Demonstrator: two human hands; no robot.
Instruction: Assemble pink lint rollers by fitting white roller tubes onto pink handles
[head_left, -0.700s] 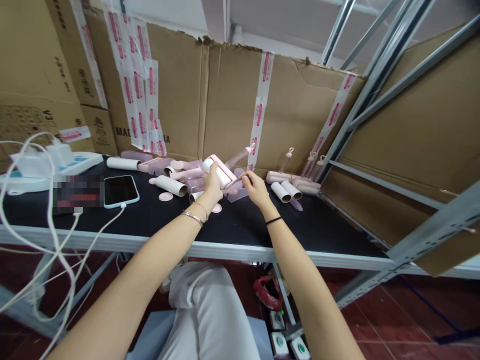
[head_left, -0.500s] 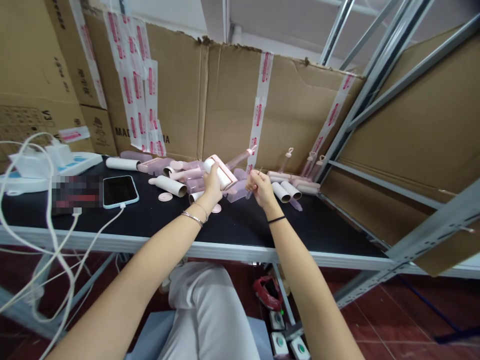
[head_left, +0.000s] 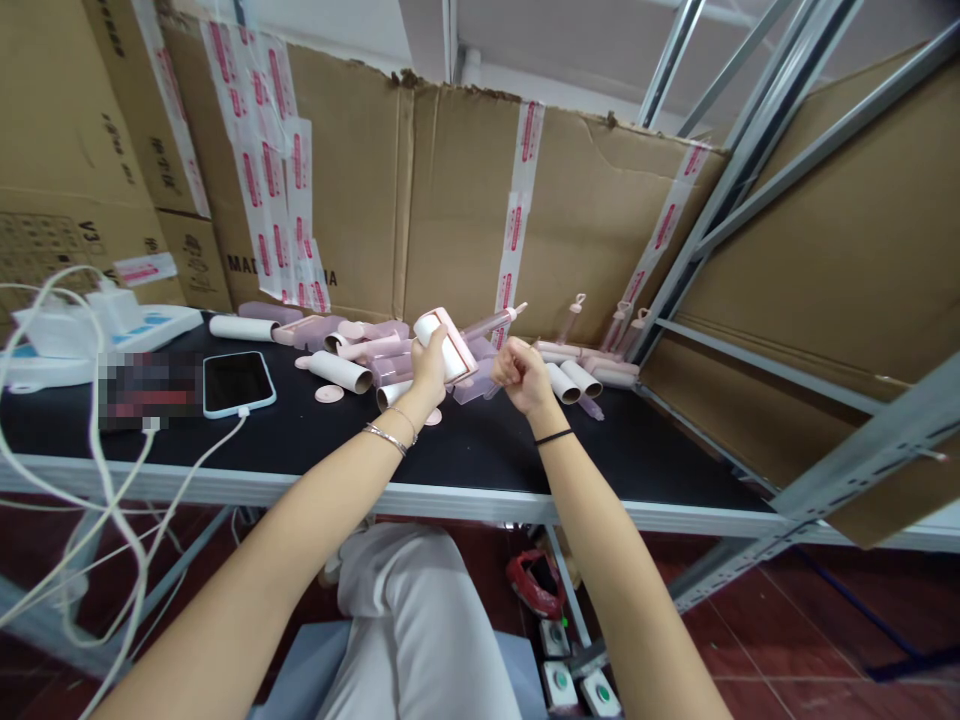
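Note:
My left hand is closed around a lint roller with a white roll and a pink frame. Beyond it, a translucent pink handle slants up to the right; whether it joins the held piece I cannot tell. My right hand is curled into a fist a little to the right, apart from the roller. What its fingers hold is hidden; a thin tip shows beside it. Around both hands lie white paper rolls, translucent pink covers and a round pink cap.
A black tabletop with a metal front edge carries the parts. Several pink handles stand at the back right. On the left are a phone, a power strip and loose white cables. Cardboard walls the back.
My right fist has turned slightly, and the thin thing by it shows less. The lint roller in my left hand has shifted slightly to the right.

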